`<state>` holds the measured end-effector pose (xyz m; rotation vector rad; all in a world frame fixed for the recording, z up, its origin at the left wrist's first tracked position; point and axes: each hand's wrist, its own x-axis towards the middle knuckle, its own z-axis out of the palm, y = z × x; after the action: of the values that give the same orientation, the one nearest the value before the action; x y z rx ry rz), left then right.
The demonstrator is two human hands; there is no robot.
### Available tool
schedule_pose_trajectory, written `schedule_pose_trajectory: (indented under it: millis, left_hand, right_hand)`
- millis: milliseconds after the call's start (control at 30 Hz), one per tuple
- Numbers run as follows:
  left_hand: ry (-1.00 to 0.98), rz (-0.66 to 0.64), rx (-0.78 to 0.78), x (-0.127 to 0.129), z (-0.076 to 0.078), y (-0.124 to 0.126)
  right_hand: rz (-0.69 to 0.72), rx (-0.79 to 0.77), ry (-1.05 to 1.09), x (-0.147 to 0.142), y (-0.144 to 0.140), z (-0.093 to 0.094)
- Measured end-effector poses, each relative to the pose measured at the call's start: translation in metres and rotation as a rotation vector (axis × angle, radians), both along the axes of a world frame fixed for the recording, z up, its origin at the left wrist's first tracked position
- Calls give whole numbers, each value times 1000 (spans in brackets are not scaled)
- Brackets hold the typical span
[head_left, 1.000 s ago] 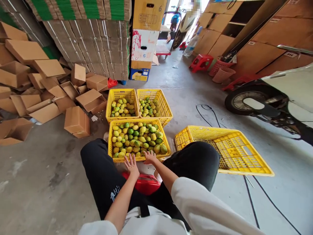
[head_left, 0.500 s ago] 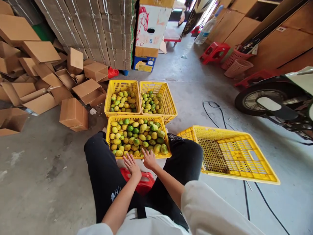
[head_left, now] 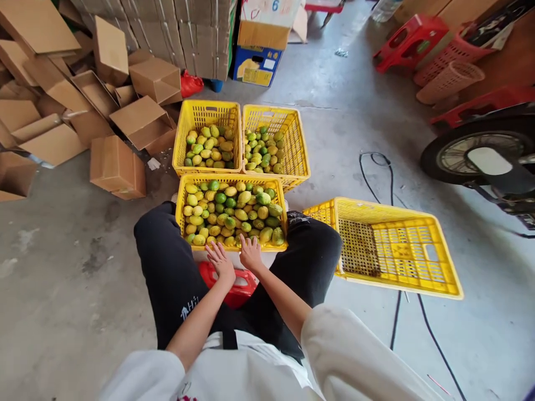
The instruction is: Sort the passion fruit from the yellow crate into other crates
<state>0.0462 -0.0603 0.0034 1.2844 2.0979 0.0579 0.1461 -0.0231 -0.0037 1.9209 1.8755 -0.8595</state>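
I sit on a red stool (head_left: 230,284) with a yellow crate (head_left: 181,207) of green and yellow fruit (head_left: 234,214) between my knees. My left hand (head_left: 219,260) lies flat, fingers apart, just short of the crate's near rim. My right hand (head_left: 251,253) rests on that rim, its fingers touching the nearest fruit, holding nothing. Two more yellow crates stand behind it: the left crate (head_left: 208,114) holds mostly yellow fruit, the right crate (head_left: 298,150) holds fewer, greener ones. An empty yellow crate (head_left: 397,278) lies by my right knee.
Loose cardboard boxes (head_left: 117,167) are heaped at the left, in front of stacked flat cartons (head_left: 184,33). A scooter wheel (head_left: 472,153) stands at the right, with a black cable (head_left: 388,189) across the concrete floor. Red stools (head_left: 407,36) and pink baskets (head_left: 449,78) sit at the back right.
The view has tilted down and the crates sit higher in frame. Both hands stay at the near rim of the front crate, barely moved.
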Motion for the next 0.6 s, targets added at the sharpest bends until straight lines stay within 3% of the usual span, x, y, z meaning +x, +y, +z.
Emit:
schedule_pose_trajectory:
  millis: [167,267,400,500,600]
  left_hand:
    - [-111,-151,-132,-11,6,16]
    - [-235,-167,-15,-19,5,24]
    - [-406,-84,127,-30,-4,25]
    - [-550,-67,177,-37,-10,36]
    - [-640,-45,252,-39,-10,63]
  right_hand:
    - [-7,-79,47,5,4,1]
    - [-33,-129,70,7,8,0]
    - [-135,-167,95,6,15,-5]
    - [-264,-124,100,6,26,-13]
    - [-345,-15,126,11,50,-19]
